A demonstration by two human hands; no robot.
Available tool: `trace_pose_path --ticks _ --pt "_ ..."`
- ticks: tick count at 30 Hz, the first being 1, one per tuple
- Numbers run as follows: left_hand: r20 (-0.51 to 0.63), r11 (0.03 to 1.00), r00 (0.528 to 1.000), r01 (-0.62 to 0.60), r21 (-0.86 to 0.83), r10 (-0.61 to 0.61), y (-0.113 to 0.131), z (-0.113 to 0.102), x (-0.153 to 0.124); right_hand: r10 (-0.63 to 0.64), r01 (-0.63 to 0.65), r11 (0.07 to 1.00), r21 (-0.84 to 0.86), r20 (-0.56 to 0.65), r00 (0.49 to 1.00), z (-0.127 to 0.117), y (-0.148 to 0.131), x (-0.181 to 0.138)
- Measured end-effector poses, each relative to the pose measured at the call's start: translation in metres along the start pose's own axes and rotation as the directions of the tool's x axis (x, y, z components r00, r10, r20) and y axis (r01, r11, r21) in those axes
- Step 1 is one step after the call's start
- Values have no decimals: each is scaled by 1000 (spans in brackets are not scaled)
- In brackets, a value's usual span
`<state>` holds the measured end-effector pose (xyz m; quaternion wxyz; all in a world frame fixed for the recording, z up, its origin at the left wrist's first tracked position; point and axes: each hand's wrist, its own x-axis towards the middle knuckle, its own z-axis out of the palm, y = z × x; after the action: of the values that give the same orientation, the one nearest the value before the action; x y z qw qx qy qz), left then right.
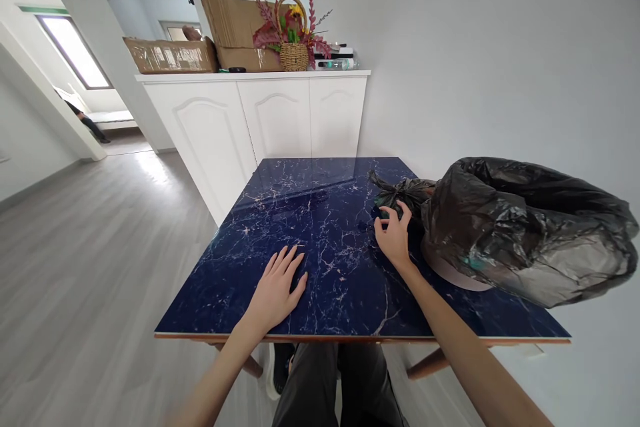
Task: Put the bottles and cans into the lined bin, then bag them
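Note:
My left hand (278, 288) lies flat on the blue marbled tabletop (310, 227), fingers stretched out and holding nothing. Farther to the right, my right hand (394, 235) has its fingers curved and apart, at the near side of a small knotted black plastic bag (413, 192). Whether its fingertips touch that bag I cannot tell. A large black bin bag (480, 220), its mouth open, stands just right of this hand, fitted over a container with a pale pinkish lower edge (457, 273). What is inside the bags is hidden.
A white cabinet (210, 120) stands beyond the table, bearing cardboard boxes (170, 55), a wicker flower basket (294, 57) and a clear bottle (343, 64). A grey wall rises on the right. Grey flooring (125, 267) runs along the left.

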<state>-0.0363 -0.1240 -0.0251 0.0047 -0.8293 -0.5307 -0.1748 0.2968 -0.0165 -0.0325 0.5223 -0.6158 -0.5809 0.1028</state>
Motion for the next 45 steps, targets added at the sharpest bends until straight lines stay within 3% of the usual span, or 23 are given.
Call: trace_pose_path --ticks 7,20,31,38,43,45 --pt "-2 1000 1000 -11 13 11 -1 1 -1 41 -43 997 59 38 998 11 29 15" --pt "-16 1000 1000 -3 -11 3 0 -3 2 -3 -1 998 56 77 997 18 36 14" --pt "-31 997 1000 1 -71 -3 0 -5 1 -89 50 985 164 239 967 17 11 2" --pt "-60 996 998 -4 -92 -1 0 -3 0 -279 161 939 304 397 874 20 -20 -20" --pt "-48 997 999 -4 -79 1 1 -3 -1 -427 368 895 252 247 870 12 -28 -27" --pt "-53 997 999 -7 -83 3 1 -3 -1 -435 393 893 219 194 879 10 -29 -28"
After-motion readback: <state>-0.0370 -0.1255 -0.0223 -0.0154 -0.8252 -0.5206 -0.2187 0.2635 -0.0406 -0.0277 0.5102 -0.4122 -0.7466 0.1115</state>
